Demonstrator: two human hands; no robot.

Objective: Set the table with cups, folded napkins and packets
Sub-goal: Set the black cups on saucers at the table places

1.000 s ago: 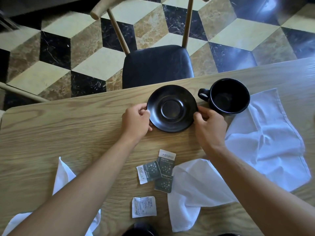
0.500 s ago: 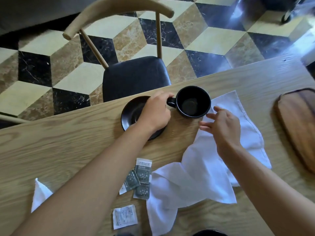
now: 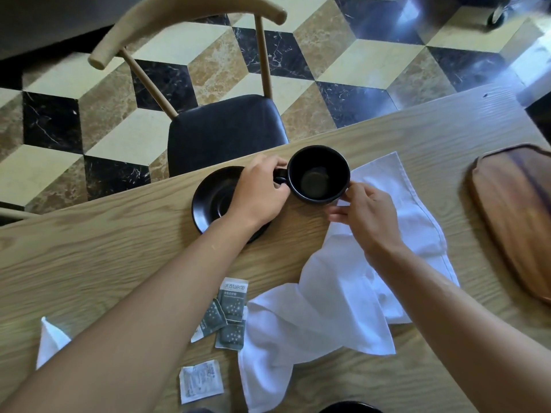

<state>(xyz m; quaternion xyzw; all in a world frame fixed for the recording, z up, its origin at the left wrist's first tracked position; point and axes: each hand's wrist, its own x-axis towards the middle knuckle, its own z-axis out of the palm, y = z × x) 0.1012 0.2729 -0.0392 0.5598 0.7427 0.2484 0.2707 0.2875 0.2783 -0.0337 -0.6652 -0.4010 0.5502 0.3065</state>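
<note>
A black cup stands near the far table edge, right of a black saucer. My left hand lies over the saucer's right side and grips the cup's handle. My right hand touches the cup's right wall with its fingertips. A crumpled white napkin spreads under my right forearm. Three grey packets lie in a cluster below the saucer, and a white packet lies nearer me. A second white napkin shows at the lower left, partly hidden by my left arm.
A wooden chair with a dark seat stands past the far table edge. A wooden board lies at the right. Another dark rim peeks in at the bottom edge.
Both hands left the saucer's rim. My left hand went right to the cup's handle; my right hand moved over the napkin to the cup's right wall. The view shifted right, showing the board.
</note>
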